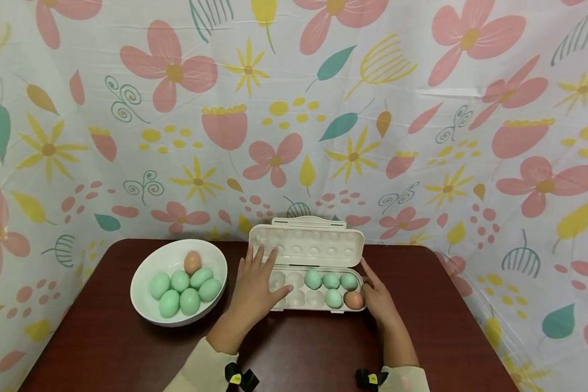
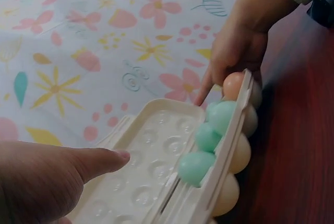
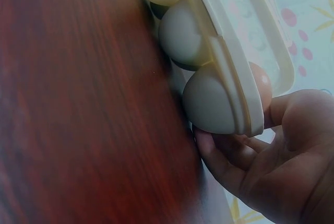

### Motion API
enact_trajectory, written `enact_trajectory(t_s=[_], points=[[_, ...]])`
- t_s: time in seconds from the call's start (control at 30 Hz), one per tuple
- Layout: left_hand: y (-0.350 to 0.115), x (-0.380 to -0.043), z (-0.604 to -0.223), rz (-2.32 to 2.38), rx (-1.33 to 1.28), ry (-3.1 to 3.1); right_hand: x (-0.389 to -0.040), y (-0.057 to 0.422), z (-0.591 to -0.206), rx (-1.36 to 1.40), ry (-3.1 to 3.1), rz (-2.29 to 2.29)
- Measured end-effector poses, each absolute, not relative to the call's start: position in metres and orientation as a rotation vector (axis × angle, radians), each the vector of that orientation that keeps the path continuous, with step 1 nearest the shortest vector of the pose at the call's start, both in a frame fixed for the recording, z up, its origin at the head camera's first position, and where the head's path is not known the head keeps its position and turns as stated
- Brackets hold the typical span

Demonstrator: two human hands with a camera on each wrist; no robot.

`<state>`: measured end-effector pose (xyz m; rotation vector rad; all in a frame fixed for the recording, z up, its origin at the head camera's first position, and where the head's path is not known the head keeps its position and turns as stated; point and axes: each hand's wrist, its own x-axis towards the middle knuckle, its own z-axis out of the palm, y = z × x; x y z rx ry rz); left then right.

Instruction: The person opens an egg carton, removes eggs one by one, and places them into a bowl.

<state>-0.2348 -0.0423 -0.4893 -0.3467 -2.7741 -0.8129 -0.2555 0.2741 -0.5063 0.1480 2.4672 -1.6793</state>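
Note:
A cream plastic egg carton (image 1: pixel 306 245) lies with its lid raised at the table's back. In its right half sit several pale green eggs (image 1: pixel 331 280) and one brown egg (image 1: pixel 354 300); cups further left are bare. My left hand (image 1: pixel 255 286) spreads straight fingers over the carton's left end; whether it touches is unclear. At the opposite end, my right hand (image 1: pixel 379 296) grips the carton's corner, thumb beside the brown egg and other fingers beneath, as the right wrist view shows. Its index finger (image 2: pixel 205 85) points along the lid's side.
Left of the carton stands a white bowl (image 1: pixel 139 291) with several pale green eggs (image 1: pixel 180 281) and a brown egg (image 1: pixel 193 262). All rest on a dark red-brown table (image 1: pixel 313 348). Behind hangs a flower-patterned curtain (image 1: pixel 294 109).

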Motion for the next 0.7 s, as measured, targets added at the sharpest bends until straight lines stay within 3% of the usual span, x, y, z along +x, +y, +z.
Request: enact_trajectory(t_s=[0.7], points=[[0.023, -0.251, -0.517, -0.83, -0.544, -2.822, -0.258, 0.275, -0.511, 0.155, 2.462, -1.699]])
